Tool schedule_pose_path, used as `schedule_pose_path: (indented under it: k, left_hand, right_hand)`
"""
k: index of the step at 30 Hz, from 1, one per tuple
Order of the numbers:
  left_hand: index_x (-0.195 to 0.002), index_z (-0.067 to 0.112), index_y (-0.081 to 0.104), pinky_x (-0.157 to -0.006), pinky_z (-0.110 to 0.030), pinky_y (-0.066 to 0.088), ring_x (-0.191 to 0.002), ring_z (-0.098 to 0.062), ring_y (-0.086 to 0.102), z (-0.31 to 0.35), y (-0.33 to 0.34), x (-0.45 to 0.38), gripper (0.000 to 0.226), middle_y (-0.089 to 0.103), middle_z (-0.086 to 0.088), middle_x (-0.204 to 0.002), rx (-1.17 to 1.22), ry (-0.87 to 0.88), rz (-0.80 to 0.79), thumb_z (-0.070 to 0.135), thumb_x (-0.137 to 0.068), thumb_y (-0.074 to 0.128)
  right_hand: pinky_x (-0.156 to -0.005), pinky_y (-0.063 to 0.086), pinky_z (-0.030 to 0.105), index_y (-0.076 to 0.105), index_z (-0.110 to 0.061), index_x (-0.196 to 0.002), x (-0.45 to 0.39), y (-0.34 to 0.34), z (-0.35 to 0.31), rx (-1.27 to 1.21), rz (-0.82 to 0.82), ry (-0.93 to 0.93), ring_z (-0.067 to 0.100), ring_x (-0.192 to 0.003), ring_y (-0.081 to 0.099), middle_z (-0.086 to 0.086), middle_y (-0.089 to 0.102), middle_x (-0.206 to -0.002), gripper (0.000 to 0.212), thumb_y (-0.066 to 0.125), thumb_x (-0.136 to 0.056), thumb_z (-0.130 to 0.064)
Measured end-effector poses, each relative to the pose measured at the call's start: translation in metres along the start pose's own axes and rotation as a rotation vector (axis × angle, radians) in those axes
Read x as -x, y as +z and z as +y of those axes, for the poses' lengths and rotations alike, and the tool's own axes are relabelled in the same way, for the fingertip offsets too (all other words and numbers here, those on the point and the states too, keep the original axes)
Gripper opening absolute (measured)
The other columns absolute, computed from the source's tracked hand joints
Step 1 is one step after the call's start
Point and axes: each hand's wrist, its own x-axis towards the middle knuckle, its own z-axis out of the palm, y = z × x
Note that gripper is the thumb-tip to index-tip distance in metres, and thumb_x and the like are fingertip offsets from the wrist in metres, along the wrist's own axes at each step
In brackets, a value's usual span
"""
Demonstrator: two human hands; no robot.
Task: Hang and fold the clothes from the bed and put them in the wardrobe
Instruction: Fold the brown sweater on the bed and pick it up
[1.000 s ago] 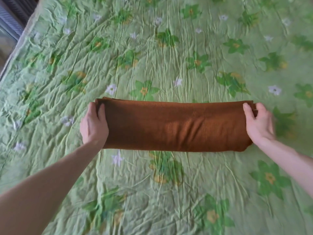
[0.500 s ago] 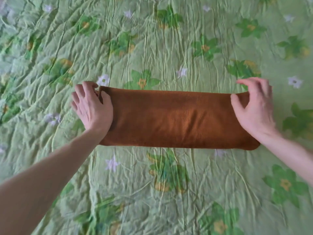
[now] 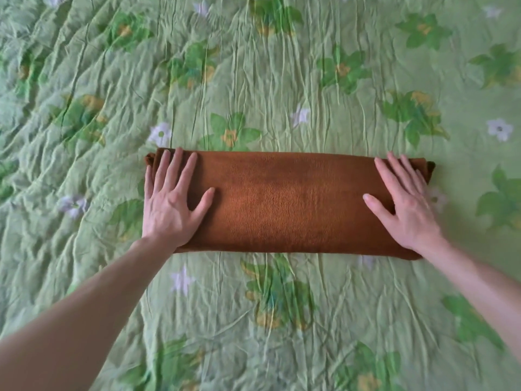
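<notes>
A brown garment (image 3: 287,203), folded into a long flat rectangle, lies across the middle of the bed. My left hand (image 3: 172,201) rests palm down on its left end, fingers spread. On the right end, my right hand (image 3: 406,204) lies flat the same way, fingers apart. Neither hand grips the cloth. Layered edges of the fold show at both short ends.
The bed is covered by a wrinkled green bedspread (image 3: 253,74) printed with green, yellow and white flowers, and it fills the whole view. No other clothes, hangers or wardrobe are in sight.
Both hands let go of the garment's far corners and now lie flat on top of its ends. The view has shifted closer over the bed.
</notes>
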Motion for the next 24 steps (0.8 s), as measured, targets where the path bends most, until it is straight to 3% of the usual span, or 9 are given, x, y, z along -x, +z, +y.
schedule_pose_path:
  k: [4, 7, 11, 15, 19, 22, 24]
  left_hand:
    - [-0.167, 0.022, 0.024, -0.131, -0.054, 0.002, -0.163, -0.027, 0.004, 0.0, 0.004, -0.004, 0.079, 0.017, -0.011, -0.174, -0.051, 0.024, 0.008, 0.066, -0.102, 0.035]
    - [-0.165, 0.012, 0.027, -0.131, -0.054, 0.004, -0.162, -0.036, 0.009, 0.016, -0.007, -0.003, 0.078, 0.02, -0.023, -0.171, -0.119, 0.025, 0.016, 0.057, -0.102, 0.036]
    - [-0.167, 0.016, 0.022, -0.132, -0.052, 0.004, -0.163, -0.03, 0.001, 0.074, -0.011, 0.008, 0.071, 0.015, -0.015, -0.174, 0.003, 0.079, 0.018, 0.049, -0.105, 0.036]
    - [-0.168, 0.029, 0.014, -0.131, -0.054, 0.004, -0.163, -0.027, -0.005, 0.099, 0.019, 0.011, 0.076, 0.005, -0.008, -0.176, 0.037, 0.121, -0.056, 0.065, -0.104, 0.033]
    - [-0.168, 0.029, 0.014, -0.13, -0.055, 0.005, -0.163, -0.029, -0.003, 0.094, 0.03, 0.007, 0.079, 0.006, -0.009, -0.176, 0.01, 0.12, -0.036, 0.066, -0.103, 0.037]
    - [-0.168, 0.025, 0.016, -0.131, -0.054, 0.006, -0.163, -0.031, -0.001, 0.1, 0.027, 0.011, 0.079, 0.007, -0.012, -0.176, 0.004, 0.114, -0.008, 0.062, -0.103, 0.041]
    - [-0.167, 0.02, 0.022, -0.131, -0.052, 0.012, -0.163, -0.028, 0.004, 0.107, 0.022, 0.014, 0.076, 0.011, -0.012, -0.175, 0.091, 0.108, 0.044, 0.045, -0.103, 0.053]
  right_hand:
    - [-0.129, 0.012, 0.054, 0.024, -0.026, -0.165, -0.005, 0.006, 0.006, -0.17, 0.048, 0.02, 0.013, -0.161, 0.004, -0.003, 0.017, -0.173, 0.074, 0.031, -0.102, -0.066]
    - [-0.129, 0.012, 0.054, 0.022, -0.026, -0.165, -0.005, -0.003, 0.002, -0.101, 0.01, 0.007, 0.015, -0.161, 0.003, -0.001, 0.015, -0.173, 0.075, 0.028, -0.103, -0.066]
    - [-0.128, 0.005, 0.054, 0.029, -0.03, -0.163, 0.005, -0.008, -0.013, -0.085, 0.176, 0.136, 0.019, -0.161, 0.003, -0.002, 0.014, -0.174, 0.072, 0.042, -0.1, -0.062]
    - [-0.128, 0.0, 0.057, 0.005, -0.042, -0.165, 0.02, 0.001, -0.004, -0.299, 0.12, 0.407, 0.016, -0.16, -0.003, -0.003, -0.003, -0.175, 0.08, 0.034, -0.097, -0.072]
    - [-0.129, 0.002, 0.05, -0.002, -0.045, -0.163, 0.014, 0.01, 0.002, -0.329, 0.111, 0.443, 0.019, -0.161, -0.001, 0.002, -0.004, -0.175, 0.08, 0.029, -0.096, -0.075]
    - [-0.127, 0.005, 0.041, 0.0, -0.045, -0.163, 0.017, 0.0, -0.005, -0.456, 0.13, 0.442, 0.013, -0.16, 0.003, -0.002, 0.0, -0.175, 0.083, 0.047, -0.098, -0.066]
    - [-0.125, 0.019, 0.038, 0.007, -0.046, -0.162, 0.021, -0.013, -0.008, -0.653, 0.203, 0.525, 0.012, -0.155, 0.024, -0.011, 0.016, -0.171, 0.092, 0.07, -0.095, -0.049]
